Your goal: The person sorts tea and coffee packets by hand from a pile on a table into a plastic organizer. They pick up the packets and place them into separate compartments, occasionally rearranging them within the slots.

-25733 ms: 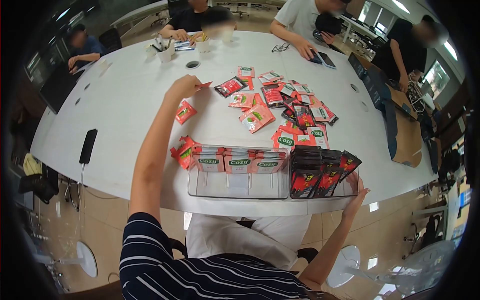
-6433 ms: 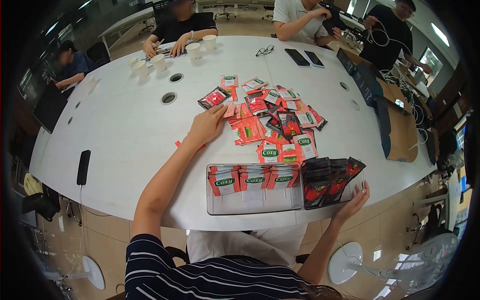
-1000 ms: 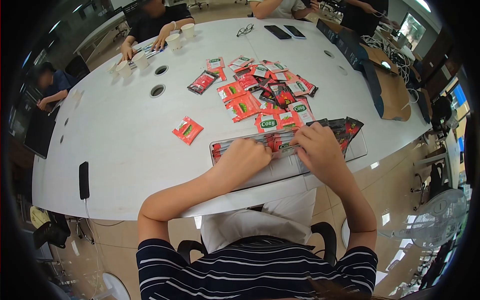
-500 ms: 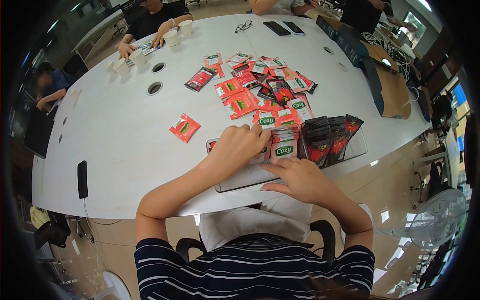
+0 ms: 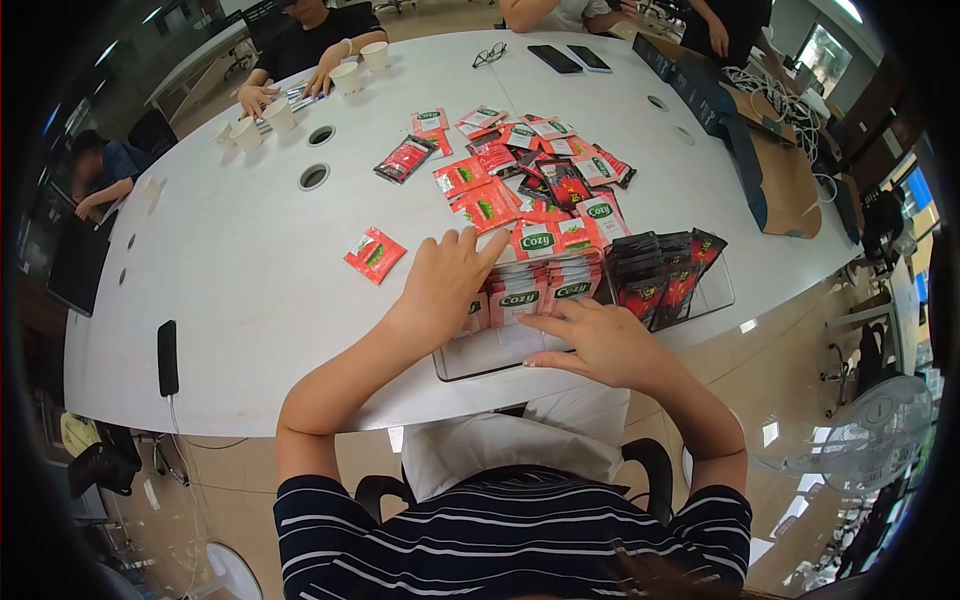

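Observation:
A clear tray [image 5: 465,366] near the table's front edge holds rows of upright red and white Cozy packets [image 5: 520,298]. At its right end stand black and red packets [image 5: 655,275]. My left hand [image 5: 447,275] rests over the tray's left back part, fingers apart, fingertips near the back rim; I see nothing in it. My right hand [image 5: 598,342] touches the front of the Cozy packets with its fingers spread and thumb apart. Behind the tray lies a loose pile of red, white and black packets [image 5: 540,180]. One red packet [image 5: 375,256] lies alone to the left.
Farther off are paper cups [image 5: 345,79], glasses [image 5: 490,55], two phones [image 5: 555,59] and an open cardboard box [image 5: 780,185]. A black power bank [image 5: 167,358] with a cable lies at the left. Other people sit or stand around the table.
My left hand has moved left and slightly back, uncovering more Cozy packets in the tray. My right hand has shifted slightly right and stays at the packets' front.

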A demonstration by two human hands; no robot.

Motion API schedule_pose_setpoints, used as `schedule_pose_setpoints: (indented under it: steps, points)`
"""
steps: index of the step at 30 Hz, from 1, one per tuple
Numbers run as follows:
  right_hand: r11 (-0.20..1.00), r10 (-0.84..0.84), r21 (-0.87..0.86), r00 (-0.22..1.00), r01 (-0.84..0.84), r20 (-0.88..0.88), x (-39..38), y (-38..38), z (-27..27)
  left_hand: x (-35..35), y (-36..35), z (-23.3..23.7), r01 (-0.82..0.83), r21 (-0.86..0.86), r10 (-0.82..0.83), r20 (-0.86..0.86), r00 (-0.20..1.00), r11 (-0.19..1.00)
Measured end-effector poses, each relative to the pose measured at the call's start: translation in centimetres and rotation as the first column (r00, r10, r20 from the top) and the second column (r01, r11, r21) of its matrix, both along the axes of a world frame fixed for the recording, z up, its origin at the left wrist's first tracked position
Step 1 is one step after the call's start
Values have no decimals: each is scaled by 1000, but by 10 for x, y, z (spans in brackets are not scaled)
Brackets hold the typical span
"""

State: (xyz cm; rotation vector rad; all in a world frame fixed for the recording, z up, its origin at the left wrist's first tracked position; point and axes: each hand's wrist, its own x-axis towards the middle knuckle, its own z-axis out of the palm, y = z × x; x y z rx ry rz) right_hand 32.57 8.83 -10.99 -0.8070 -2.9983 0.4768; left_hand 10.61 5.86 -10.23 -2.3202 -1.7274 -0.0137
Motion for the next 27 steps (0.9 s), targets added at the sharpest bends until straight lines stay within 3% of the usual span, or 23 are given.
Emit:
schedule_pose_setpoints:
  steps: [2,13,16,20,21,23,24,27]
  points:
    - [1000,-7,-6,1000,7,21,-1,1,4,0,0,0,-61,-154,60,-7,998,986]
    - [1000,-20,1,999,20,-32,3,-5,6,-3,-3,15,68,-154,-43,159,986,986]
    - [996,-63,54,974,76,-217,7,-10,0,0,0,12,126,-137,-99,186,978,983]
    - [964,-261,-194,779,182,-570,25,-10,8,3,4,15,160,-138,-131,200,971,977]
    - [938,-338,-201,627,281,-702,31,-11,7,3,2,16,158,-148,-124,214,969,976]
    - [888,-151,69,431,454,-889,56,8,-11,-4,4,24,187,-84,-155,289,945,979]
    - [798,-172,95,375,595,-911,70,14,-14,-10,6,29,202,-51,-175,325,929,978]
    - [655,-328,-207,26,727,-944,115,41,-31,-31,12,39,85,-24,-71,368,927,996]
